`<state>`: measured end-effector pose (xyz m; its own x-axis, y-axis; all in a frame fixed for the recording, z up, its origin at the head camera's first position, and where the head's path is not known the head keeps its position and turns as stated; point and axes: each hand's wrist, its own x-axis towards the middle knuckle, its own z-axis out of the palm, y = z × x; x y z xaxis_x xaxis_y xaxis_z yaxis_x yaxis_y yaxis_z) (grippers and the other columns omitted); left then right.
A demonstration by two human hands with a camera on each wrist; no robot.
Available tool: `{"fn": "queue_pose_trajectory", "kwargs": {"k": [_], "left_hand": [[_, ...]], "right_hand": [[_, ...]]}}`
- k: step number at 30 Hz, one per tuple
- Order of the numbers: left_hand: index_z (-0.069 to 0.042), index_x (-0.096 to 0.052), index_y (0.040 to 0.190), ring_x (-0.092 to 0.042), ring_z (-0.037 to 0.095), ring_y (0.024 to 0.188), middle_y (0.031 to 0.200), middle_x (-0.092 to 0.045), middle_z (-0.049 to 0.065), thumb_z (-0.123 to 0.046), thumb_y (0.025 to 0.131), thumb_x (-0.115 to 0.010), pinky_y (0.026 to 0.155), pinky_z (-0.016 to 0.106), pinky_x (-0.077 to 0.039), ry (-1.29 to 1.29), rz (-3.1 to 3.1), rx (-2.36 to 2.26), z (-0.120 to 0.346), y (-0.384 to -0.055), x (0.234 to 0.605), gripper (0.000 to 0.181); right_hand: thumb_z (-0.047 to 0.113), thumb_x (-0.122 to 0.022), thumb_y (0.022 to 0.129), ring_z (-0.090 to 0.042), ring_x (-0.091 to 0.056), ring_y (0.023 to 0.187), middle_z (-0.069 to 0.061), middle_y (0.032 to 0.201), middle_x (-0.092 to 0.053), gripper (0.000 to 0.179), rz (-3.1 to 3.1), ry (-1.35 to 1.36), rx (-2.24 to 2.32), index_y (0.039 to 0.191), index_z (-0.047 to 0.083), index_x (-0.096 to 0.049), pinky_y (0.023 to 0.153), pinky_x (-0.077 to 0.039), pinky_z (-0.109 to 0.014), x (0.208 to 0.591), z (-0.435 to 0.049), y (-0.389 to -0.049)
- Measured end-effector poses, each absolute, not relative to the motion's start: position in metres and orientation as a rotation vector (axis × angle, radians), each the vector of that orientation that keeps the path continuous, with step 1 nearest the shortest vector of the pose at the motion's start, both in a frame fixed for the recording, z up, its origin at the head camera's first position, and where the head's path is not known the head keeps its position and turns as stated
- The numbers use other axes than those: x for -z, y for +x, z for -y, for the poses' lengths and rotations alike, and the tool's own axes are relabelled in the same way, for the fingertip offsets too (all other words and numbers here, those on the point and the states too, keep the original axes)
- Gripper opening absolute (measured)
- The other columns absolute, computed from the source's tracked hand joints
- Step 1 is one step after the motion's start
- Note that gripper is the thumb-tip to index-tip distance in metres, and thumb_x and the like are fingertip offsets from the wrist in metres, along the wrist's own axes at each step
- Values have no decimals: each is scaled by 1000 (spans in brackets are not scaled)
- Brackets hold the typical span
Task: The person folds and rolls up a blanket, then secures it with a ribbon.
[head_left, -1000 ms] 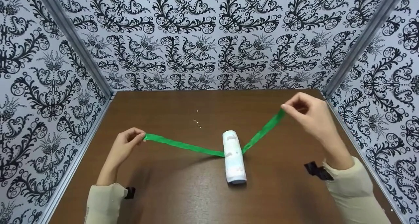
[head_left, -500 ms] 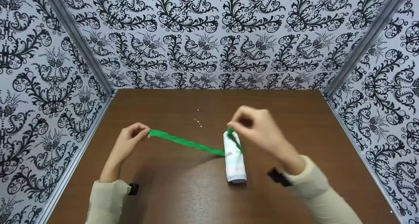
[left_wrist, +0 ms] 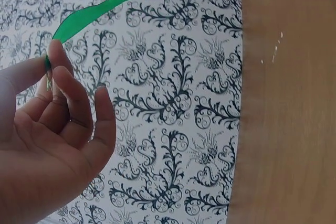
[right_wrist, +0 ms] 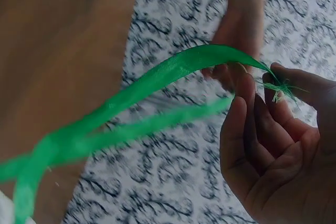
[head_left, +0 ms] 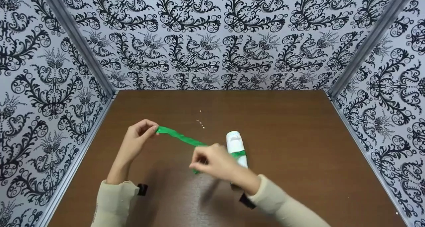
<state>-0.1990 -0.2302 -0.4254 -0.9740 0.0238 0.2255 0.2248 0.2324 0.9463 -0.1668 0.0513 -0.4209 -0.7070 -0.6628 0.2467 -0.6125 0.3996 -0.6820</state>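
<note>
A white roll (head_left: pixel 234 141) with a faint print lies lengthwise on the brown table, right of the middle. A green ribbon (head_left: pixel 181 136) crosses over its top. My left hand (head_left: pixel 136 135) pinches one ribbon end between thumb and fingertips, raised left of the roll; the left wrist view shows this ribbon (left_wrist: pixel 105 11) rising from the fingertips. My right hand (head_left: pixel 215 162) overlaps the roll's lower part in the head view. Between its thumb and fingers it pinches the frayed other end. In the right wrist view, the two ribbon (right_wrist: pixel 173 72) lengths cross left of the hand.
Patterned black-and-white walls (head_left: pixel 206 37) with grey corner strips enclose the back and sides of the brown table (head_left: pixel 282 120). Small white specks (head_left: pixel 200 122) lie left of the roll, towards the back.
My right hand has swept from the far right across the roll to its left side, bringing its ribbon end over the top. The left hand has shifted slightly right and up.
</note>
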Motion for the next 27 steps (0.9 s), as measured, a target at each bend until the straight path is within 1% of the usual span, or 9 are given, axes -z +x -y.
{"fn": "queue_pose_trajectory", "kwargs": {"k": [4,8,11,15,18,21,23,27], "left_hand": [[8,-67,99,-63,8,72,77,-67,4,-4,98,-60,71,20,-54,-233,2283,1867,220,-199,424,14],[8,-67,99,-62,8,72,76,-67,1,-3,97,-60,70,21,-54,-256,2263,1885,210,-198,423,13],[8,-67,99,-63,8,72,76,-67,-3,-3,97,-60,70,21,-54,-262,2255,1910,205,-197,422,13],[7,-67,100,-63,9,74,77,-67,-1,-4,98,-60,72,21,-54,-284,2250,1952,198,-194,417,13],[7,-67,99,-64,10,75,78,-67,2,-3,97,-60,73,22,-54,-303,2246,1976,193,-192,414,12],[7,-67,98,-65,10,75,78,-68,4,-1,97,-60,73,21,-54,-333,2245,1966,186,-189,412,11],[7,-68,97,-65,9,73,79,-69,5,0,96,-61,71,21,-55,-380,2252,1927,178,-188,412,10],[2,-72,95,-65,6,72,83,-73,11,-3,94,-65,68,21,-54,-568,2346,1759,157,-186,417,9]], "right_hand": [[25,-73,91,9,-55,66,4,78,-75,12,-2549,-1104,1099,85,15,-70,64,-45,-9,454,-35,-162],[24,-72,92,9,-58,68,4,82,-76,11,-2487,-1082,1039,87,15,-71,65,-46,-7,481,-29,-161],[25,-72,92,6,-64,75,3,87,-76,11,-2416,-1098,1021,90,15,-71,69,-49,-8,492,-29,-161],[27,-70,93,3,-68,84,4,93,-76,12,-2355,-1095,1045,93,15,-72,74,-52,-10,495,-34,-162],[27,-69,94,3,-67,82,4,92,-76,12,-2393,-1064,1142,94,16,-72,72,-52,-11,489,-39,-164],[24,-71,93,0,-64,75,1,87,-73,12,-2519,-1038,1317,97,13,-68,68,-52,-14,477,-44,-165],[22,-74,91,-2,-61,69,-1,84,-69,20,-2635,-1024,1419,104,11,-62,64,-51,-16,469,-47,-165],[22,-78,87,-3,-54,60,-3,85,-64,46,-2856,-996,1476,122,9,-50,57,-48,-16,457,-53,-165]]}}
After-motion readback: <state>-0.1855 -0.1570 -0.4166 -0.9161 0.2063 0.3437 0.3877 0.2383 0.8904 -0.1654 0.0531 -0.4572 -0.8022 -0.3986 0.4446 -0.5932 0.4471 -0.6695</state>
